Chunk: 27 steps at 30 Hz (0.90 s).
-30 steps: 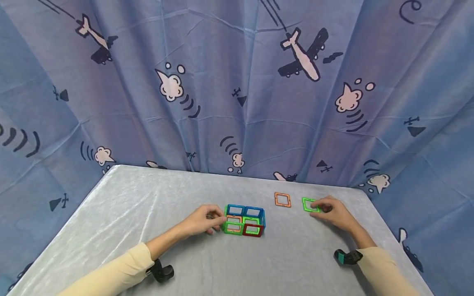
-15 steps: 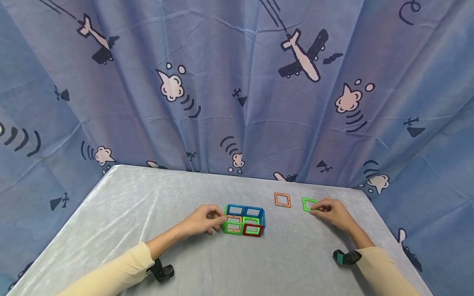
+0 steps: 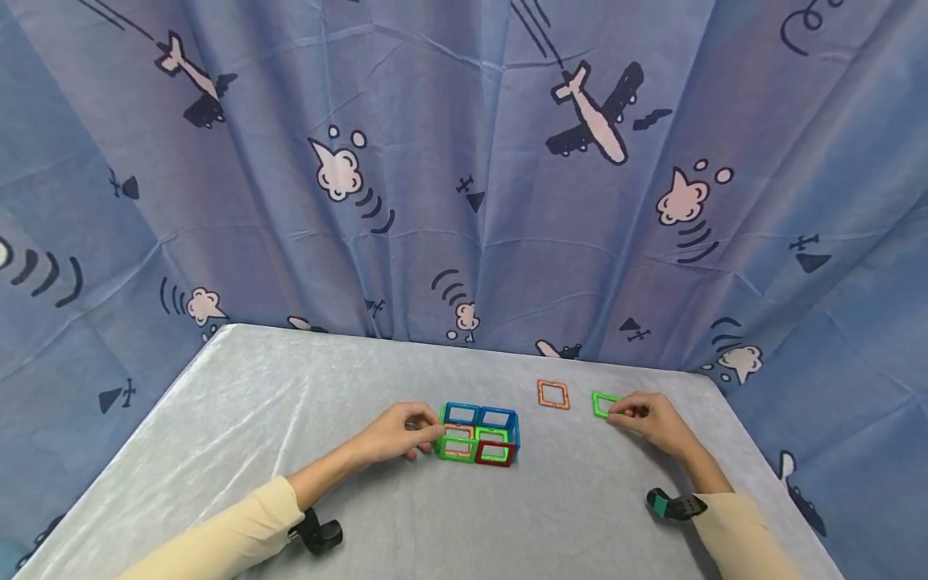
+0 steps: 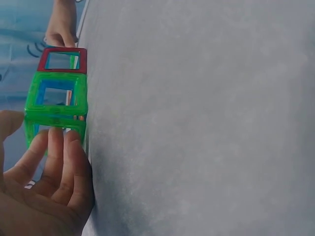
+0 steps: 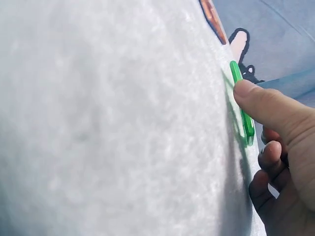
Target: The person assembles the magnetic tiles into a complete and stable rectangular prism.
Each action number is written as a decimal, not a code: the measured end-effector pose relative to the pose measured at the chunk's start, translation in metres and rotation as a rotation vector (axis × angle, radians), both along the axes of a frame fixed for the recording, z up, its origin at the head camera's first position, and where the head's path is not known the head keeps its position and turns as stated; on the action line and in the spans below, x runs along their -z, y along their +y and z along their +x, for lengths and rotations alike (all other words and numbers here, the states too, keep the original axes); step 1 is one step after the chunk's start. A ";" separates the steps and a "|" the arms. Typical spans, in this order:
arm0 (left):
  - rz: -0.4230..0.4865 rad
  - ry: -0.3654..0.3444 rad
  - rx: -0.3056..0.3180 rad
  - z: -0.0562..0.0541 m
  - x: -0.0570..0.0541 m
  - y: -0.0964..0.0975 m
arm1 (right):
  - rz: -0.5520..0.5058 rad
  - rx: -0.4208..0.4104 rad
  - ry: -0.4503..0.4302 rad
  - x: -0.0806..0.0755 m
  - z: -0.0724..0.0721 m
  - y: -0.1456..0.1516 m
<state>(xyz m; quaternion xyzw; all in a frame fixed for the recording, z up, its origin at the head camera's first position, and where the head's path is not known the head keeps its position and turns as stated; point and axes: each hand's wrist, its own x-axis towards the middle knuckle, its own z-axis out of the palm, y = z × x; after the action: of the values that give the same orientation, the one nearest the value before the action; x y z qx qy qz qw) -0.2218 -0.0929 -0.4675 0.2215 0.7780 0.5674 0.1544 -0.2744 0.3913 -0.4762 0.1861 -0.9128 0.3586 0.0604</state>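
A low open-topped box of square magnetic tiles (image 3: 478, 415) stands mid-table, with blue tiles at the back and right, green at the left and front, and a red tile (image 4: 82, 61) at front right. Orange and green tiles show inside it. At its left end, my left hand (image 3: 399, 431) touches the green end wall with its fingertips, the thumb at the upper edge in the left wrist view. Over to the right, my right hand (image 3: 652, 415) pinches a green magnetic tile (image 5: 236, 71) by its near edge; the tile is tilted with a shadow beneath it.
A loose orange tile (image 3: 540, 395) lies flat between the box and the green tile. The pale cloth-covered table (image 3: 406, 524) ends at a blue curtain (image 3: 435, 201) printed with planes. Each wrist bears a black device (image 3: 316, 532) on its strap.
The right fingers have drawn back from across the green tile to its near right edge, and that tile now tilts slightly. The left hand and the box have stayed in place.
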 end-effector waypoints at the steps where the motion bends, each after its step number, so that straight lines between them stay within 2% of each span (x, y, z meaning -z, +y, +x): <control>1: 0.001 0.001 0.001 0.000 0.000 0.000 | -0.003 0.000 0.000 0.000 0.001 -0.001; 11: 0.005 -0.001 0.000 0.000 -0.002 0.001 | -0.067 -0.020 -0.010 -0.003 0.009 -0.011; 19: 0.007 0.016 0.001 -0.001 -0.001 0.000 | -0.122 -0.061 0.070 -0.008 0.018 -0.028; 27: 0.007 0.007 -0.014 -0.002 0.003 -0.001 | -0.165 -0.101 0.060 -0.017 0.024 -0.053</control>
<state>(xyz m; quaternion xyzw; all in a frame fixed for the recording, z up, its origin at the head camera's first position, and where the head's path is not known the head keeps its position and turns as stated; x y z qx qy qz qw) -0.2243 -0.0935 -0.4702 0.2188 0.7781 0.5702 0.1469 -0.2500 0.3387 -0.4592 0.2367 -0.8674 0.4296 0.0847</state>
